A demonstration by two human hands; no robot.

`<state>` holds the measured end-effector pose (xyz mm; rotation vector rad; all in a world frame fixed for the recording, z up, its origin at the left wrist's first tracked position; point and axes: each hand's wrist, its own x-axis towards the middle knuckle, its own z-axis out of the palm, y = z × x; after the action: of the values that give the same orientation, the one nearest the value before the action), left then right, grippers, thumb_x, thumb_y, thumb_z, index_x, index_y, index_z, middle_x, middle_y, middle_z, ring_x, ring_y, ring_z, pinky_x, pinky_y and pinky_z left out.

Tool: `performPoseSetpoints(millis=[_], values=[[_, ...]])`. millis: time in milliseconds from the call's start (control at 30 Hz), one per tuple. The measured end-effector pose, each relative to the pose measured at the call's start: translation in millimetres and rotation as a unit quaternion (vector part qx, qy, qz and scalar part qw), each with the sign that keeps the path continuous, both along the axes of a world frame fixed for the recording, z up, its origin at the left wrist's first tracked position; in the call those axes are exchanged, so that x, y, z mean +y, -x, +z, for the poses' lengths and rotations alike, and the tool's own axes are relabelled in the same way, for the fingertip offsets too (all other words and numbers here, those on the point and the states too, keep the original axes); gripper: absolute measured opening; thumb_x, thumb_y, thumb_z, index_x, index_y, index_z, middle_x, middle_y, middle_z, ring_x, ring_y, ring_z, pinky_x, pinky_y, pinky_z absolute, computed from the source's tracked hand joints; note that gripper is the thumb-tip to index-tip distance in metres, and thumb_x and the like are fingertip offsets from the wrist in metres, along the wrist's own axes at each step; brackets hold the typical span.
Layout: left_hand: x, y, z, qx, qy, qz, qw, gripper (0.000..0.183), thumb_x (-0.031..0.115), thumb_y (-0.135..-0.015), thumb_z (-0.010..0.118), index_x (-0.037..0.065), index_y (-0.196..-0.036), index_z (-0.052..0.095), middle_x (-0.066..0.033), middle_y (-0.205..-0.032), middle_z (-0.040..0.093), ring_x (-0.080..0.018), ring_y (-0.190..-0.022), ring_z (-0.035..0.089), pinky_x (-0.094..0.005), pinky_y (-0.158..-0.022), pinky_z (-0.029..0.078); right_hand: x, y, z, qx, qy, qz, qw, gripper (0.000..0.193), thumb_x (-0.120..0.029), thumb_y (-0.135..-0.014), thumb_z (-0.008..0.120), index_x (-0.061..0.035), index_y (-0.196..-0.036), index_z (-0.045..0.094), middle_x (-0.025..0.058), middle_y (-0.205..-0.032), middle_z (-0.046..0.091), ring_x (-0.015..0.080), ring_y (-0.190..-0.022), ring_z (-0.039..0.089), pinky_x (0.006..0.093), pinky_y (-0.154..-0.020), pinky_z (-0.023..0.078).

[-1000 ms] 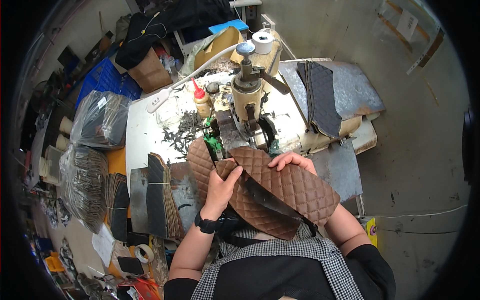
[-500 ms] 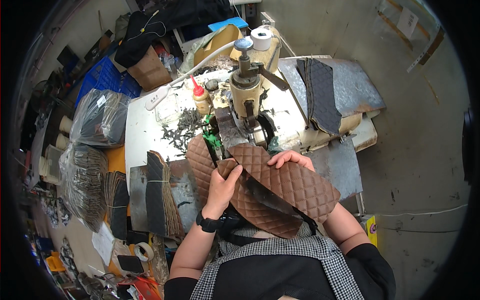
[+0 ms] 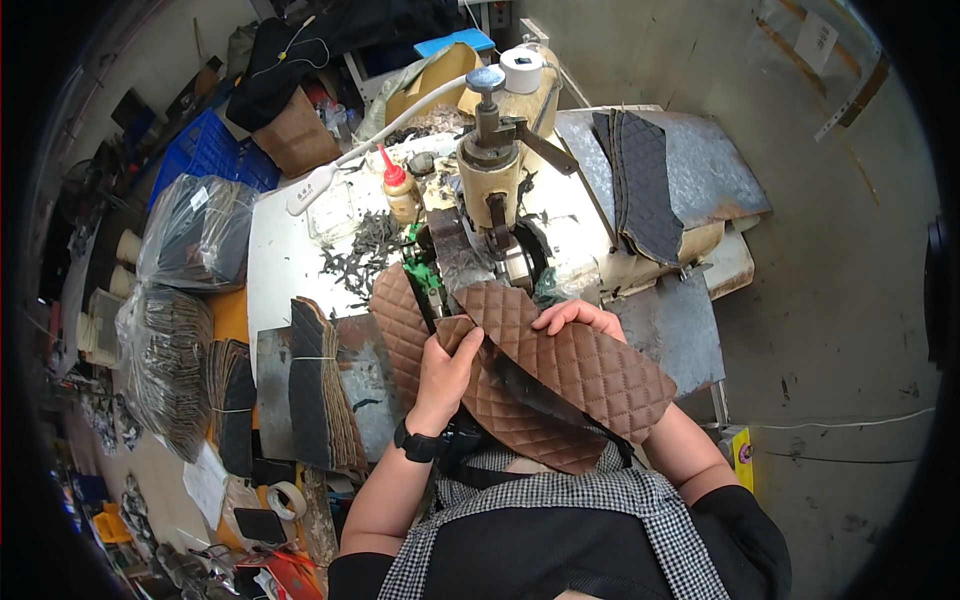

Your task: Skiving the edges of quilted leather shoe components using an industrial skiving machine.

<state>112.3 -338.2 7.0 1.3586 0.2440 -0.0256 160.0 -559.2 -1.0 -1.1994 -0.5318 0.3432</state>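
Note:
Brown quilted leather pieces (image 3: 530, 425), joined along a dark edge strip, spread between my hands in front of a cream-coloured leather machine (image 3: 490, 185). My left hand (image 3: 446, 372) pinches a folded edge of the leather, thumb on top, close below the machine's working head. On the right-hand panel (image 3: 590, 370), my right hand (image 3: 580, 318) curls over the upper edge, fingers on top and the rest of the hand partly hidden behind it. The far edge of the leather reaches the machine's head; whether it sits inside cannot be made out.
Bundled dark quilted pieces (image 3: 318, 390) lie on a metal plate at left, beside bagged stacks (image 3: 165, 370). Black scraps (image 3: 370, 250) and a red-capped glue bottle (image 3: 399, 190) are on the white tabletop. More dark quilted pieces (image 3: 640, 185) rest at right, near the wall.
The whole view has shifted very slightly. Both hands keep the same hold, and the leather stays nearly where it was.

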Motion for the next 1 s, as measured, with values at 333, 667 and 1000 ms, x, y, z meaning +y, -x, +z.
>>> performPoseSetpoints(millis=[333,667,1000], values=[[-2,0,-5,0.023,-0.001,0.018,1.000,0.009,0.011,-0.092,0.060,0.002,-0.093,0.061,0.0029,-0.084,0.060,-0.0061,-0.078,0.054,-0.0237,-0.071,0.043,1,1,-7,0.017,-0.011,0.006,1.000,0.024,-0.024,-0.086,0.068,-0.0037,-0.097,0.062,0.0091,-0.112,0.061,0.0158,-0.105,0.057,0.0304,-0.093,0.045],[0,0,-13,0.005,-0.002,0.014,1.000,0.010,0.012,-0.093,0.059,0.003,-0.095,0.060,0.0041,-0.083,0.056,-0.0055,-0.077,0.050,-0.0233,-0.069,0.041,3,2,-10,0.020,-0.008,0.004,1.000,0.024,-0.024,-0.086,0.068,-0.0040,-0.097,0.062,0.0085,-0.112,0.061,0.0154,-0.106,0.057,0.0300,-0.094,0.044],[-1,1,-15,0.014,-0.009,0.011,1.000,0.012,0.012,-0.093,0.059,0.001,-0.098,0.059,0.0039,-0.083,0.054,-0.0053,-0.076,0.049,-0.0223,-0.068,0.041,4,6,-8,0.030,-0.003,-0.001,1.000,0.023,-0.023,-0.085,0.069,-0.0044,-0.097,0.062,0.0074,-0.114,0.060,0.0148,-0.106,0.056,0.0296,-0.093,0.044]])
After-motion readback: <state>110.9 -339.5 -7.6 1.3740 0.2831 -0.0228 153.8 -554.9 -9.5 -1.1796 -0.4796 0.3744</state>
